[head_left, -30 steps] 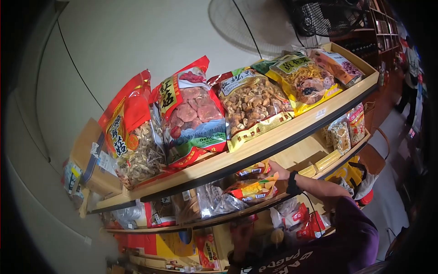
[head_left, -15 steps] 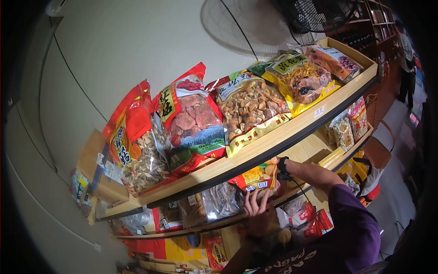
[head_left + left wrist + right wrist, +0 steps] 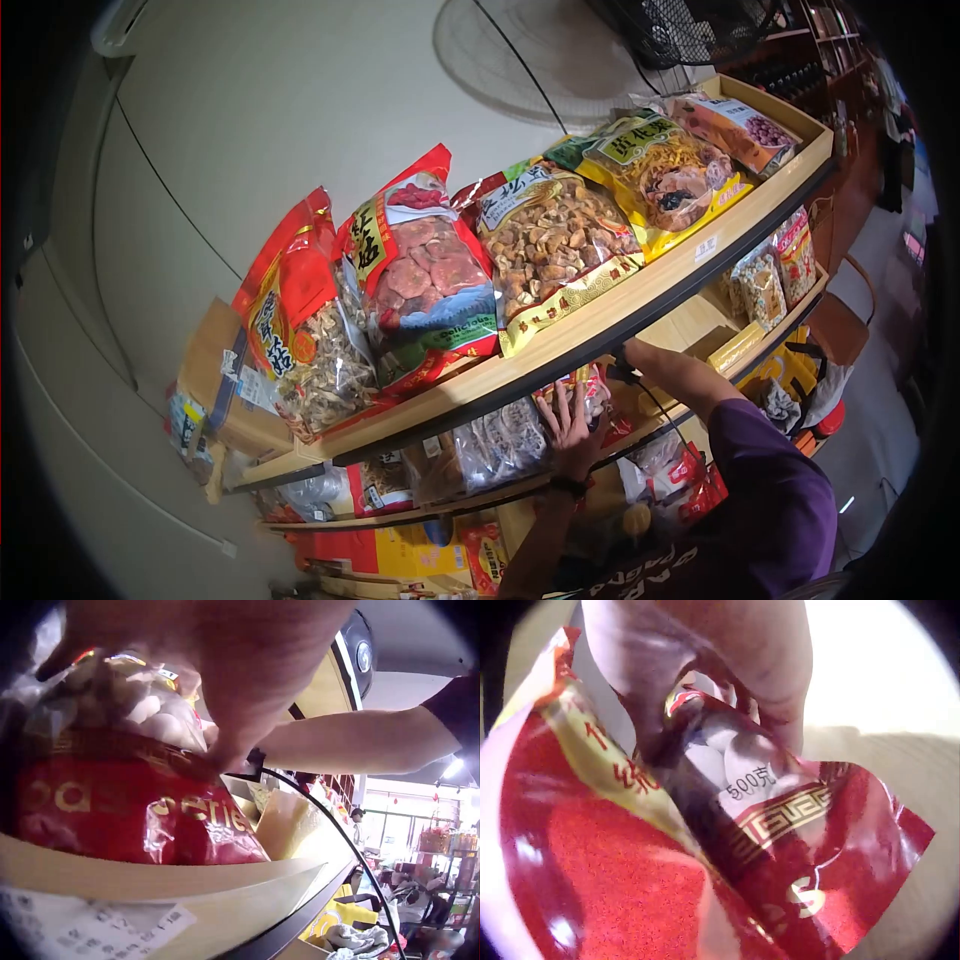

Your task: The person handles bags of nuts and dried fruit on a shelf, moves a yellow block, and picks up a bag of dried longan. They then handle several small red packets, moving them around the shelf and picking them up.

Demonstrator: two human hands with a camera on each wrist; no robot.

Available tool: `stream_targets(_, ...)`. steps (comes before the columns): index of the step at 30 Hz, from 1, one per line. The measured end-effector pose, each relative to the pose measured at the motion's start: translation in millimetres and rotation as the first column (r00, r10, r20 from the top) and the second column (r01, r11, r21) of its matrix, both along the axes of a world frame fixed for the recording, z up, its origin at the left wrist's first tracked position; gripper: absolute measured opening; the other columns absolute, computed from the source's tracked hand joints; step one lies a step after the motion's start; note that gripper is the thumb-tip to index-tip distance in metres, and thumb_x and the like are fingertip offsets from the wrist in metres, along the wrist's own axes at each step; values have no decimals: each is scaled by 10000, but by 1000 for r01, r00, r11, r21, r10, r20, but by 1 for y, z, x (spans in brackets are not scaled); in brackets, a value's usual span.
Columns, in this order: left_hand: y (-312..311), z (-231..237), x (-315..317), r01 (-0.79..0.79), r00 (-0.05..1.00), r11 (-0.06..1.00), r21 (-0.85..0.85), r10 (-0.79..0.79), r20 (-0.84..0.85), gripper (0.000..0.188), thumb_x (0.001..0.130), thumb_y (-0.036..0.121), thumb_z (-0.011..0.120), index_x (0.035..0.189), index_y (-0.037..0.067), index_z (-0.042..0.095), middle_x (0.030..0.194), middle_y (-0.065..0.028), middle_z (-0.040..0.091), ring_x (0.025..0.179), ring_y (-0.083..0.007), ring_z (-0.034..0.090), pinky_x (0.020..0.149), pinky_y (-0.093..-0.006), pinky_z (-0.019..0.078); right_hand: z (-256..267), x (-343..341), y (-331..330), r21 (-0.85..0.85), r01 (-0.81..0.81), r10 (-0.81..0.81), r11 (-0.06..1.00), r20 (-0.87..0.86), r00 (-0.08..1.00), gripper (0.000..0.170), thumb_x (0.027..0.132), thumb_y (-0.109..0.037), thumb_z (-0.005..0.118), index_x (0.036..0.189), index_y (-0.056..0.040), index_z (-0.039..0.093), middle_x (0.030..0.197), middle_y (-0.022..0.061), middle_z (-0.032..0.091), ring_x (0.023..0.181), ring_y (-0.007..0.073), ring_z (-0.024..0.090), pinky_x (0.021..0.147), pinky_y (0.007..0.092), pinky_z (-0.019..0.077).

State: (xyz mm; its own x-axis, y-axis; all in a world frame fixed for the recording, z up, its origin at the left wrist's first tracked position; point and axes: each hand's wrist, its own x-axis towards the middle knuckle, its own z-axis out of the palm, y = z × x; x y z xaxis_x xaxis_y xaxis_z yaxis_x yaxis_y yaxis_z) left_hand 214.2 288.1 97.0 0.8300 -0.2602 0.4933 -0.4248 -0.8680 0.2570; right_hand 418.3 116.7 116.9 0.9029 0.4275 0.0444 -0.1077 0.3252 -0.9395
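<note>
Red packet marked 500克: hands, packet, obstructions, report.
Left hand on red 500克 packet, fingers spread. Right hand gripping it. Upper shelf overhangs, hiding right hand from head view.

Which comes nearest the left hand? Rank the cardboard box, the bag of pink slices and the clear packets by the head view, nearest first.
From the left hand:
1. Clear packets: just to its left, middle shelf.
2. Bag of pink slices: up and left, top shelf.
3. Cardboard box: farthest left, at the top shelf's end.
</note>
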Motion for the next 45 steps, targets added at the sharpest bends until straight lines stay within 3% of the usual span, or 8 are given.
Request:
stream_targets(11, 2, 3, -7, 1, 991, 999, -35, -6, -133, 853, 946, 588, 630, 1625, 161, 338, 1720, -214, 122, 1542, -559, -4, 1254, -607, 86, -23, -8, 0, 109, 180, -175, 978, -54, 983, 342, 1012, -120, 586, 1352, -141, 551, 1190, 29, 602, 1022, 142, 585, 830, 347, 491)
stream_targets(20, 12, 5, -7, 120, 989, 986, -119, -129, -67, 757, 895, 447, 731, 1553, 173, 476, 1702, -199, 214, 1543, -538, 87, 1249, -590, 173, -30, -19, 9, 128, 276, -263, 953, -108, 959, 329, 1037, -185, 586, 1363, -149, 549, 1227, 33, 601, 1044, 152, 595, 860, 351, 501)
stream_targets(28, 27, 9, -111, 251, 898, 846, -471, -385, -212, 408, 928, 230, 749, 1280, 49, 649, 1470, -219, 525, 1384, -357, 500, 1149, -435, 403, 32, -113, -31, 291, 498, -506, 817, -56, 861, 346, 1094, -409, 499, 1317, -165, 601, 1282, 20, 610, 1100, 165, 620, 957, 351, 509)
stream_targets(29, 36, -31, -110, 369, 904, 837, -403, -425, -54, 376, 943, 237, 734, 1255, 42, 655, 1416, -207, 578, 1318, -331, 567, 1118, -402, 437, 48, -144, -41, 314, 426, -435, 849, -44, 899, 328, 1095, -395, 502, 1300, -158, 601, 1254, 16, 621, 1086, 160, 624, 946, 332, 512)
stream_targets(32, 64, -83, -146, 122, 706, 814, -568, -473, -527, 373, 967, 231, 707, 1276, 32, 649, 1366, -195, 628, 1286, -288, 604, 1093, -378, 463, 44, -236, -69, 402, 89, -135, 911, 88, 987, 319, 1103, -339, 502, 1088, -41, 615, 978, 55, 662, 893, 140, 621, 828, 291, 509)
stream_targets(35, 121, -181, -179, -14, 317, 886, -463, -435, -842, 414, 985, 249, 693, 1328, 25, 635, 1317, -181, 672, 1230, -266, 641, 1065, -386, 486, -23, -328, -75, 272, 282, -222, 920, -232, 947, 271, 1100, -274, 538, 1121, -19, 625, 1013, 55, 662, 884, 128, 629, 839, 278, 525)
stream_targets(39, 163, -194, -206, 303, 131, 882, -362, -415, -900, 454, 998, 364, 648, 1306, 31, 655, 1232, -201, 707, 1163, -325, 679, 1009, -414, 508, -76, -420, -73, 120, 514, -426, 849, -420, 801, 165, 1082, -227, 572, 1134, -76, 618, 1030, 31, 649, 945, 111, 638, 866, 281, 539)
stream_targets(45, 136, -148, -190, 390, 264, 876, -284, -402, -877, 445, 989, 356, 658, 1304, 43, 639, 1201, -197, 707, 1041, -337, 710, 925, -413, 539, -105, -416, -68, 19, 599, -551, 801, -369, 748, 151, 1092, -219, 520, 1123, -92, 596, 1011, 4, 634, 910, 113, 630, 840, 283, 532)
